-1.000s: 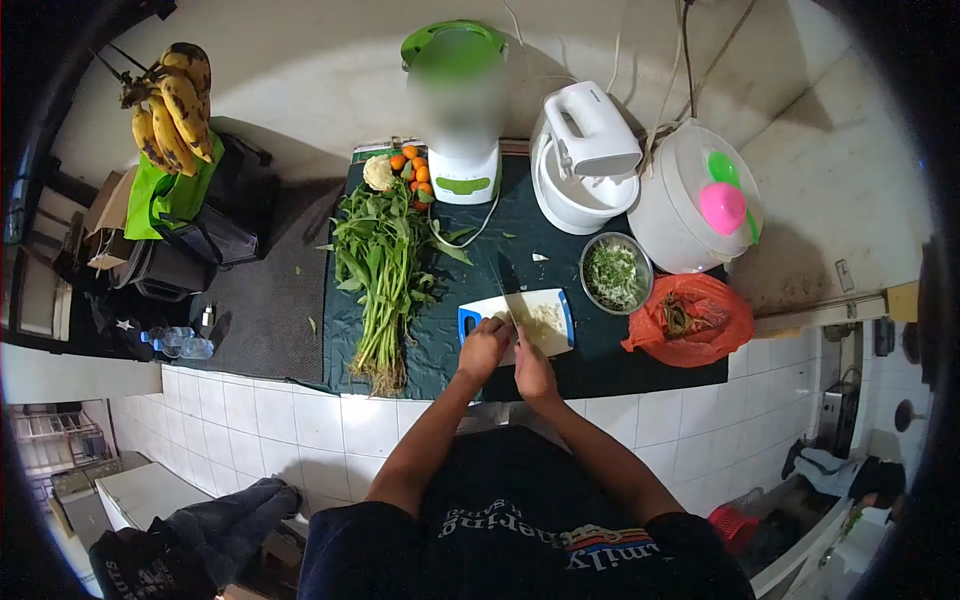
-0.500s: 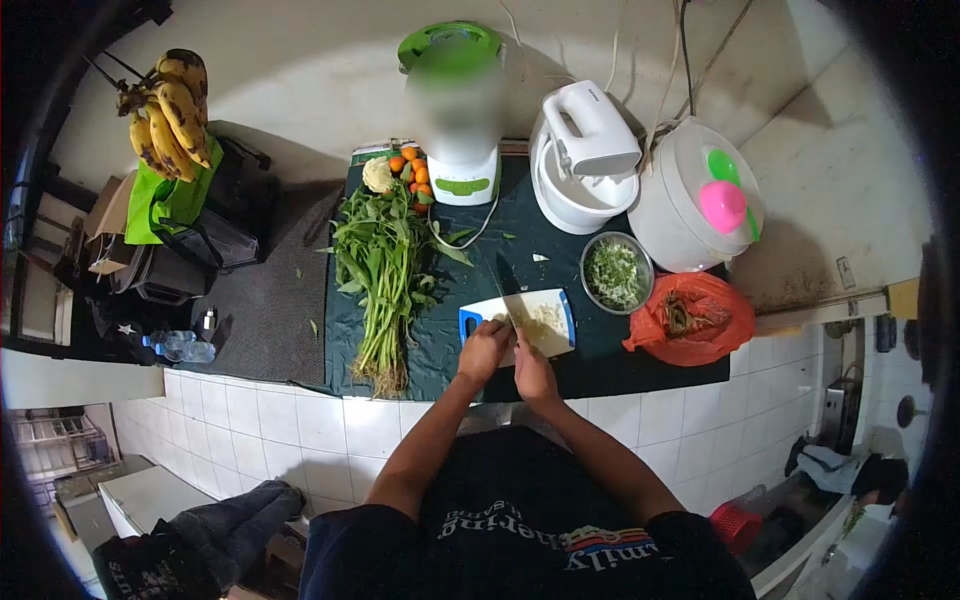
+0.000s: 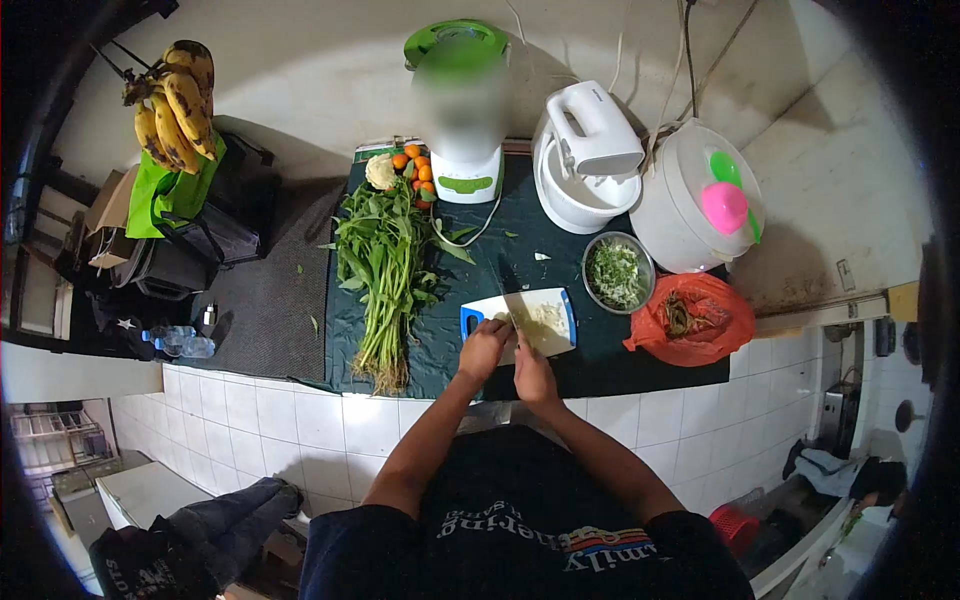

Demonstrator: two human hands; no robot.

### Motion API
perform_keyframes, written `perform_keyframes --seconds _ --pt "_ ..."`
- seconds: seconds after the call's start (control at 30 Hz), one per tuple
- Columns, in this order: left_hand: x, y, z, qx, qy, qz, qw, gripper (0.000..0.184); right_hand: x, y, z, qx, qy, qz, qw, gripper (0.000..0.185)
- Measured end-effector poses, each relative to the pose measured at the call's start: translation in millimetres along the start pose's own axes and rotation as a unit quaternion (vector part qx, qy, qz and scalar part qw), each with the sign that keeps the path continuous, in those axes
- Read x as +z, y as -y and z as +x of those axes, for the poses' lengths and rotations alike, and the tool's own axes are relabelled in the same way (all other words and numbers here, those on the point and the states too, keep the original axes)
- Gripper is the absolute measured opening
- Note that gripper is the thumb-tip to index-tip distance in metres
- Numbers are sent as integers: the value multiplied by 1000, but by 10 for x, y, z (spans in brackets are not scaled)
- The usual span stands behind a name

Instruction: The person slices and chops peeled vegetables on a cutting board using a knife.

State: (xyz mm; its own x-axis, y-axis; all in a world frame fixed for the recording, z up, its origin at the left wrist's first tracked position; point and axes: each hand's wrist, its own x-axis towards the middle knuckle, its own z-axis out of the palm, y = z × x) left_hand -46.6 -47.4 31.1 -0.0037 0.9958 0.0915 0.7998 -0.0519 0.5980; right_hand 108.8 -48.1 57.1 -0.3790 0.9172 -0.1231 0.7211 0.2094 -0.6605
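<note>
My right hand (image 3: 535,373) is closed around the handle of a knife (image 3: 507,297), its blade pointing away from me over the cutting board (image 3: 486,306). Beside the blade, my left hand (image 3: 484,348) rests on the board with its fingers bunched together; whatever lies under them is hidden. The board is white with blue ends. Small pale chopped bits (image 3: 545,322) cover its right half, too fine to name. To the upper right stands a metal bowl (image 3: 617,272) of chopped green and white pieces.
Leafy greens (image 3: 385,275) lie left of the board, below a cauliflower (image 3: 380,171) and small orange fruits (image 3: 424,173). Behind stand a blender (image 3: 467,175), a stand mixer (image 3: 590,150) and a white lidded appliance (image 3: 680,200). A red plastic bag (image 3: 715,335) sits right. Another person's legs (image 3: 235,520) show lower left.
The view has shifted very slightly. Both hands and the knife stay in nearly the same place over the board.
</note>
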Motion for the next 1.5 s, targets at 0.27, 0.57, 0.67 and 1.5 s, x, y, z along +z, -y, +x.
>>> perform_keyframes --seconds 0.27,0.57,0.67,1.5 --pt "115 15 90 13 -2 18 1000 27 -268 -31 31 17 25 6 1000 47" --pt "75 -19 124 -16 27 -2 1000 23 -17 -73 48 4 -11 -36 999 50" --pt "95 -4 148 0 14 -9 1000 22 -108 -61 156 -6 2 -15 1000 50" --pt "117 2 139 -7 -6 13 1000 19 -130 -11 -48 75 62 3 995 48"
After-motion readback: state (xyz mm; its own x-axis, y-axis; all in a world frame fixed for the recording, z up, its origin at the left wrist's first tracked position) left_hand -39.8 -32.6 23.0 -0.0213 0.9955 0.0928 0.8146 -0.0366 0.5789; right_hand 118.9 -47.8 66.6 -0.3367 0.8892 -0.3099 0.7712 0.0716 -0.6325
